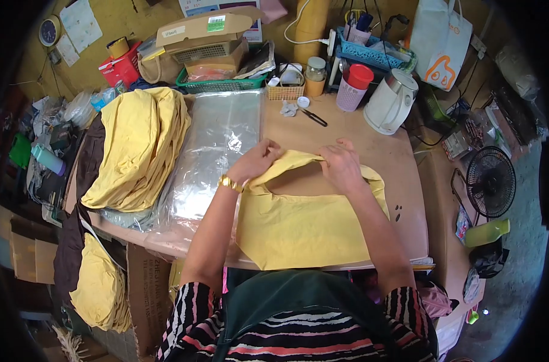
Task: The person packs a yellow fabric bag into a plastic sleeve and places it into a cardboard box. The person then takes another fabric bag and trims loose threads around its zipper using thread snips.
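Observation:
A yellow cloth shoulder bag (310,226) lies flat on the table in front of me, its wide strap looped away from me. My left hand (257,160), with a gold watch on the wrist, is closed on the left part of the strap. Nearer the strap's middle, my right hand (342,164) pinches the cloth between thumb and fingers. Bare tabletop shows through the opening under the strap. To the left of the bag lies a stack of clear plastic sleeves (217,139). Some of my fingertips are hidden behind the cloth.
A tall pile of yellow cloth pieces (138,145) stands at the left, with more yellow cloth (99,289) hanging below. Small snips (312,116) lie beyond my hands. A white kettle (391,101) and a lidded cup (354,87) stand at the back right.

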{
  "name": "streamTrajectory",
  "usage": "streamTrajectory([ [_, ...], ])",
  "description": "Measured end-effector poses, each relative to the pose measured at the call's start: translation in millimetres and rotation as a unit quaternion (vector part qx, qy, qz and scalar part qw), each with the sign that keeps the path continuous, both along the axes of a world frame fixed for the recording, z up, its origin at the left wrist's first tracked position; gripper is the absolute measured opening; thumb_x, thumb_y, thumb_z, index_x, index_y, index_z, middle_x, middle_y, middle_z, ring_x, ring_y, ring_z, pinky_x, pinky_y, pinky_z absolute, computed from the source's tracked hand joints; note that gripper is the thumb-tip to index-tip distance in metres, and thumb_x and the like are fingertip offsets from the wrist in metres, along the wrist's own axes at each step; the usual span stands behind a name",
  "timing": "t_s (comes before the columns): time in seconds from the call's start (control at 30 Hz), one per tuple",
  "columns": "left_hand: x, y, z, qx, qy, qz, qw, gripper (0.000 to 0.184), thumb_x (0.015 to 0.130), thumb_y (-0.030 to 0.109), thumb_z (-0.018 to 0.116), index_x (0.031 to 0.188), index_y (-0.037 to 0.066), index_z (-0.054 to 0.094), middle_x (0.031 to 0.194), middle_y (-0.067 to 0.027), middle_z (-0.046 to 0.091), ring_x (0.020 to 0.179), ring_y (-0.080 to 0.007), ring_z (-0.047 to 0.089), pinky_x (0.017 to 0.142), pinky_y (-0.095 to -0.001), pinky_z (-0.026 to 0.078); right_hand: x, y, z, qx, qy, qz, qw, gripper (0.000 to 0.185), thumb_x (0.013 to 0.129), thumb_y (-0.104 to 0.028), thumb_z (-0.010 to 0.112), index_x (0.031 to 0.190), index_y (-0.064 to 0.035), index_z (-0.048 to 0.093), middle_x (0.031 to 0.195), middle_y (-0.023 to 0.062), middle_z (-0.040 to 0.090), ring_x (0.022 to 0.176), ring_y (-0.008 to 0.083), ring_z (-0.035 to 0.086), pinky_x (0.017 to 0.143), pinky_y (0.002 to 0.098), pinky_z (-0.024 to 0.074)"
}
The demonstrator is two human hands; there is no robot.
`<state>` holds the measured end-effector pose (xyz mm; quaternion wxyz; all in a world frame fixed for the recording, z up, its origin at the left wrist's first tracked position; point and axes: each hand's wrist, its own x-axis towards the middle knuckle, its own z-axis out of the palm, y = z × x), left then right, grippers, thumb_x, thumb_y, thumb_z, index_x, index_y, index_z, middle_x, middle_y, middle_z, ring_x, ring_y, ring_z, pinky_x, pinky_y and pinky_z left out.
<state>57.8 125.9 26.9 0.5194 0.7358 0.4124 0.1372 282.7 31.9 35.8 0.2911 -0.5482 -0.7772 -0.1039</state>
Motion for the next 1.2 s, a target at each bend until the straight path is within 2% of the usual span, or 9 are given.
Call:
streamTrajectory([
  [0.13, 10, -32, 2, 0.384, -0.007, -0.009, 0.923, 0.036, 0.091, 0.025, 0.059, 0.118, 0.001, 0.062, 0.107, -0.0212, 0.067, 0.104, -0.0341, 0.062, 0.095, -0.0381, 0.046, -4, -3, -4, -0.032, 0.021, -0.023, 0.999, 0.012, 0.072, -0.003, 0.065, 0.083, -0.0062, 0.066, 0.077, 0.0117, 0.067, 0.076, 0.0285, 0.064, 0.088, 0.0431, 0.0442],
  [0.23, 3, -25, -9, 0.455, 0.09, -0.002, 0.886, 0.027, 0.082, 0.006, 0.056, 0.105, 0.008, 0.069, 0.074, -0.02, 0.065, 0.072, -0.0388, 0.061, 0.097, -0.0438, 0.044, 13, -7, -8, -0.076, -0.02, -0.008, 0.997, 0.007, 0.077, -0.005, 0.063, 0.083, -0.0063, 0.066, 0.079, 0.013, 0.068, 0.08, 0.0309, 0.065, 0.083, 0.0424, 0.0477],
  [0.57, -9, -13, -12, 0.442, 0.128, -0.013, 0.888, 0.022, 0.08, 0.009, 0.066, 0.102, 0.006, 0.066, 0.083, -0.0146, 0.069, 0.076, -0.0337, 0.065, 0.107, -0.0508, 0.034, 100, -72, -37, -0.178, 0.087, -0.198, 0.96, 0.008, 0.082, -0.011, 0.063, 0.087, -0.0059, 0.065, 0.085, 0.0155, 0.067, 0.083, 0.0354, 0.064, 0.074, 0.0457, 0.0503],
  [0.67, 32, -41, 7, 0.535, 0.025, 0.097, 0.839, 0.02, 0.081, 0.02, 0.068, 0.095, 0.005, 0.068, 0.08, -0.0115, 0.067, 0.066, -0.0278, 0.063, 0.077, -0.0468, 0.048, 92, -74, -36, -0.127, 0.122, -0.201, 0.964, 0.005, 0.079, -0.008, 0.064, 0.084, -0.0057, 0.063, 0.089, 0.0131, 0.064, 0.083, 0.0347, 0.063, 0.073, 0.0448, 0.0498],
  [0.8, 87, -83, 10, -0.054, 0.007, -0.143, 0.988, 0.05, 0.091, 0.052, 0.055, 0.087, 0.003, 0.065, 0.082, -0.011, 0.069, 0.065, -0.0171, 0.063, 0.056, -0.0312, 0.051, 69, -85, -32, -0.013, 0.082, -0.181, 0.98, 0.006, 0.076, -0.006, 0.064, 0.081, -0.0058, 0.059, 0.093, 0.0099, 0.059, 0.089, 0.0302, 0.06, 0.074, 0.0417, 0.049],
  [0.93, 129, -87, -25, -0.394, -0.21, 0.008, 0.895, 0.06, 0.098, 0.054, 0.04, 0.102, -0.001, 0.061, 0.087, -0.013, 0.071, 0.068, -0.0141, 0.066, 0.061, -0.0266, 0.054, 60, -99, -18, 0.076, 0.004, -0.096, 0.992, 0.012, 0.072, -0.003, 0.068, 0.079, -0.005, 0.058, 0.096, 0.0119, 0.06, 0.087, 0.0334, 0.059, 0.073, 0.0374, 0.0483],
  [1.03, 125, -94, -25, -0.358, -0.192, -0.062, 0.912, 0.057, 0.102, 0.046, 0.037, 0.118, -0.005, 0.055, 0.1, -0.0142, 0.069, 0.082, -0.0164, 0.066, 0.074, -0.0277, 0.055, 68, -106, -3, 0.038, 0.053, -0.037, 0.997, 0.009, 0.078, -0.006, 0.068, 0.082, -0.0033, 0.06, 0.101, 0.0106, 0.061, 0.092, 0.0229, 0.06, 0.078, 0.0291, 0.0461],
  [1.1, 117, -107, -22, -0.327, -0.209, -0.086, 0.918, 0.058, 0.103, 0.044, 0.035, 0.122, -0.007, 0.053, 0.11, -0.0146, 0.067, 0.095, -0.0181, 0.064, 0.086, -0.0296, 0.053, 83, -101, -9, -0.163, 0.53, -0.085, 0.828, 0.01, 0.087, -0.01, 0.065, 0.085, -0.0002, 0.062, 0.097, 0.0053, 0.063, 0.089, 0.0099, 0.057, 0.075, 0.0237, 0.0445],
  [1.2, 118, -117, -21, -0.325, -0.223, -0.091, 0.915, 0.06, 0.103, 0.046, 0.034, 0.121, -0.007, 0.054, 0.11, -0.0147, 0.068, 0.095, -0.0177, 0.064, 0.086, -0.0297, 0.052, 99, -94, -28, -0.245, 0.413, -0.053, 0.876, 0.019, 0.09, -0.015, 0.064, 0.093, 0.0036, 0.065, 0.084, 0.0075, 0.067, 0.077, 0.009, 0.058, 0.068, 0.0271, 0.0463],
])
